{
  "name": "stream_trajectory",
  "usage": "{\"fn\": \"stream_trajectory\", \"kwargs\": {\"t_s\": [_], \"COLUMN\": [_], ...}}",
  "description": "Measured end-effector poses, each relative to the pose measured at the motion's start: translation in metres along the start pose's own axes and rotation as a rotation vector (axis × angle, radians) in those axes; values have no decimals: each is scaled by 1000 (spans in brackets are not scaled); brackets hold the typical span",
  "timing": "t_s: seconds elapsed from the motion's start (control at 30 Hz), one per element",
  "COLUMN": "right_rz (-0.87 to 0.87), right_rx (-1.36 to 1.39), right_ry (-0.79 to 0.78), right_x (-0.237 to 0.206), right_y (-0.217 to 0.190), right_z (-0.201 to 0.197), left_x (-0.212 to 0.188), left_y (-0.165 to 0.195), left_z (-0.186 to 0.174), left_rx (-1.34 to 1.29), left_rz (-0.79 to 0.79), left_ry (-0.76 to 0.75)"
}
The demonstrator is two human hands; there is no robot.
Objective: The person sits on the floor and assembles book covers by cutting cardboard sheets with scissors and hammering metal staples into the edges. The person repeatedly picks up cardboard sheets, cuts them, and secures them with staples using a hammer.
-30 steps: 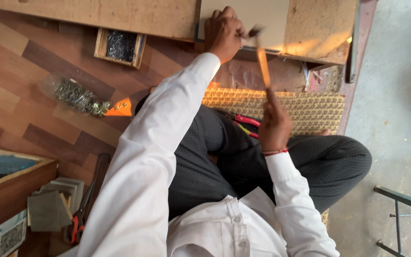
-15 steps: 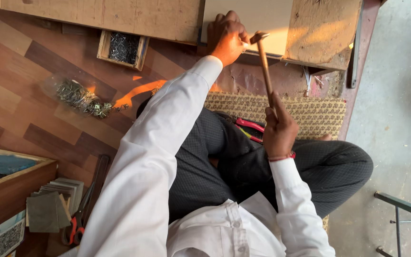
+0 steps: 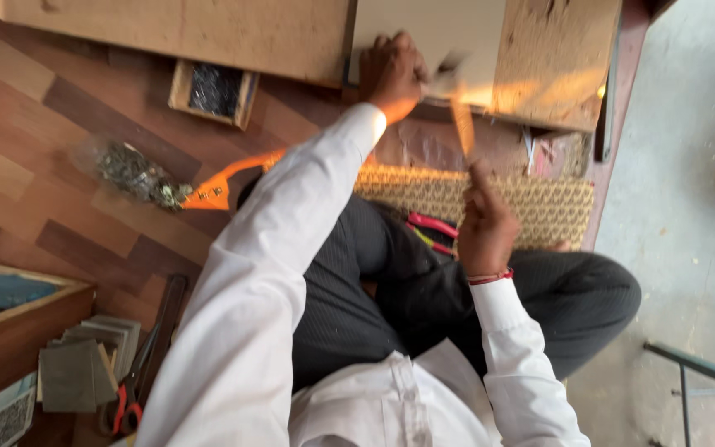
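1. Wood-pattern floor [image 3: 35, 174] in brown planks on the left.
2. Grey concrete floor [image 3: 688, 165] on the right.
3. Woven mat [image 3: 539, 207] between them.
4. Warm light falls across the plywood board [image 3: 208, 33].

Left hand [image 3: 392, 73] rests on the panel [image 3: 432, 37] up front, right hand [image 3: 483, 225] grips the hammer [image 3: 461, 116] just behind, nail box [image 3: 213, 89] off left on the floor [image 3: 35, 182].

A small wooden tray of nails [image 3: 213, 89] sits on the wood-pattern floor [image 3: 35, 165], with a clear bag of what look like screws [image 3: 130, 172] near it. A woven mat [image 3: 539, 203] lies by the red pliers [image 3: 432, 228]. At lower left, a stack of grey squares [image 3: 84, 372] rests beside red-handled scissors [image 3: 130, 397].
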State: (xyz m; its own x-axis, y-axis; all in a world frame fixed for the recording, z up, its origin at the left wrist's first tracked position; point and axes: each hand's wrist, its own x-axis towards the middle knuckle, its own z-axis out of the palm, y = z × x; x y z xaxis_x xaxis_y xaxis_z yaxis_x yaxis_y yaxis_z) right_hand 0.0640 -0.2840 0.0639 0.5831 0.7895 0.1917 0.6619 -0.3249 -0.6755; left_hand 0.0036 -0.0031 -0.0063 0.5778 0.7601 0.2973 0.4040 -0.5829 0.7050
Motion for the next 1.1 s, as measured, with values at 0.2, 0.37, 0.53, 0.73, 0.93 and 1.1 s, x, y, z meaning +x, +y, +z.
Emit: {"fn": "stream_trajectory", "kwargs": {"t_s": [0.2, 0.37, 0.53, 0.73, 0.93, 1.1], "right_rz": [-2, -112, -63, -65, -162, 3], "right_rx": [251, 210, -67, 176, 181, 382], "right_ry": [87, 144, 3, 240, 122, 128], "right_x": [-6, -6, 1, -8, -3, -6], "right_y": [8, 2, -1, 2, 8, 14], "right_z": [-5, -1, 16, 14, 19, 15], "left_x": [1, 4, 4, 4, 3, 1], "left_y": [-8, -22, -24, -23, -28, -32], "left_z": [12, 21, 24, 19, 16, 14], "left_rx": [-39, -57, -33, -33, -93, -128], "left_rz": [68, 38, 43, 39, 142, 173], "left_ry": [100, 102, 86, 55, 62, 41]}}
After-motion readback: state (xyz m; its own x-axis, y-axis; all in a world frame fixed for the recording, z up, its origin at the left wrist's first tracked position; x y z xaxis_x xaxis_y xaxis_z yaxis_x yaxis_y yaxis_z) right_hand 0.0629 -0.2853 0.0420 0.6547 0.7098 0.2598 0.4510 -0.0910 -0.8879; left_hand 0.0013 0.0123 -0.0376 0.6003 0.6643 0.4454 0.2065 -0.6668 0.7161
